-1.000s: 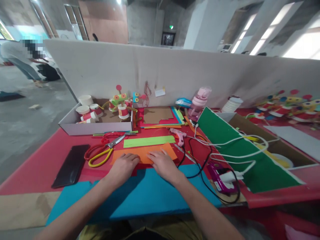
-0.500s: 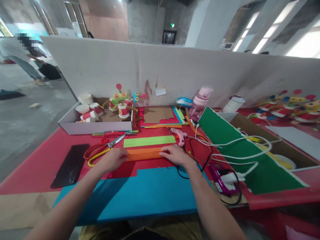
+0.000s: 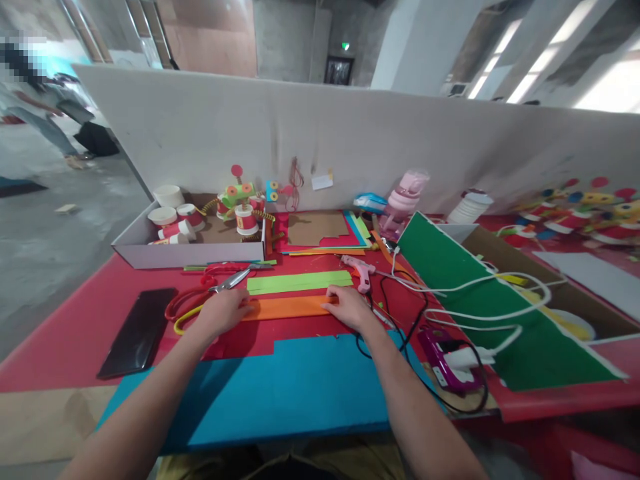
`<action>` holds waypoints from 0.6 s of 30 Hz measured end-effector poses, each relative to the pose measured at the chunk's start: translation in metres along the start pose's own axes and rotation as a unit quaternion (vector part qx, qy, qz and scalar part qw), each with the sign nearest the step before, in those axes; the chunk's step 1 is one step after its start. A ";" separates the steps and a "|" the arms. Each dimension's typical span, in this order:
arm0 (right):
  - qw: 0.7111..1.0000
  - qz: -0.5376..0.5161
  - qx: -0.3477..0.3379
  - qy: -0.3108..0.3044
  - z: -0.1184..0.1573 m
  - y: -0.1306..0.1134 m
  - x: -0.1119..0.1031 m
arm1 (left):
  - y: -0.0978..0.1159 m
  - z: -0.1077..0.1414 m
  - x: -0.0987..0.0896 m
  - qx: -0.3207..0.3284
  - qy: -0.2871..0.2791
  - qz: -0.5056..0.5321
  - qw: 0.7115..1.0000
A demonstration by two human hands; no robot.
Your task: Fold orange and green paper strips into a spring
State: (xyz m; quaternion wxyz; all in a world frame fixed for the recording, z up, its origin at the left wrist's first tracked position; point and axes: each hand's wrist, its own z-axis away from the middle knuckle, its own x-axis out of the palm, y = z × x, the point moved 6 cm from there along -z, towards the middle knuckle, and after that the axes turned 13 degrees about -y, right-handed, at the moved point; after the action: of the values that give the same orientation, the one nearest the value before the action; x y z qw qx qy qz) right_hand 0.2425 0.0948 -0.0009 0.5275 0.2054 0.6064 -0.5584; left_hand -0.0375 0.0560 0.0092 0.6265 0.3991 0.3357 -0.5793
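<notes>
In the head view, the blue sheet lies along the near edge of the red-covered table. Just beyond it, apart from its far edge, the orange paper strip runs crosswise between the person's hands. The left hand grips the strip's left end with curled fingers; the right hand holds the other end between thumb and fingertips.

Farther beyond the blue sheet lie light-green paper strips. Past its far left part rest scissors with red and yellow handles, partly hidden by the left hand; whether they touch cannot be told. Past its far right part lies a pink hot-glue gun, and a black cord reaches over the sheet's right side.

Uneven pressure at the two ends could skew or crease the orange strip. A leftward sweep might knock the scissors, and the right forearm could snag the cord, perhaps disturbing other things nearby. Whether the glue gun is hot cannot be seen.
</notes>
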 end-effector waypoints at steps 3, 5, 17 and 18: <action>1.000 0.008 0.011 0.002 0.000 0.002 0.000 | 0.000 0.000 0.001 0.000 0.001 -0.008 1.000; 1.000 0.018 0.016 0.001 0.000 0.001 -0.001 | 0.001 0.001 0.001 0.006 0.005 -0.013 1.000; 0.997 0.061 0.044 -0.002 -0.001 -0.002 0.003 | 0.005 0.002 0.002 -0.005 0.015 -0.037 0.999; 0.997 0.061 0.045 0.000 -0.001 -0.001 0.003 | 0.005 0.002 0.003 -0.006 0.015 -0.039 0.999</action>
State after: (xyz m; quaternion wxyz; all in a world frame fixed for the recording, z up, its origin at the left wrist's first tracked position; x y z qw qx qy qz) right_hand 0.2397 0.0945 -0.0031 0.5512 0.2656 0.5668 -0.5517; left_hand -0.0324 0.0535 0.0081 0.6008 0.3908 0.3640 -0.5948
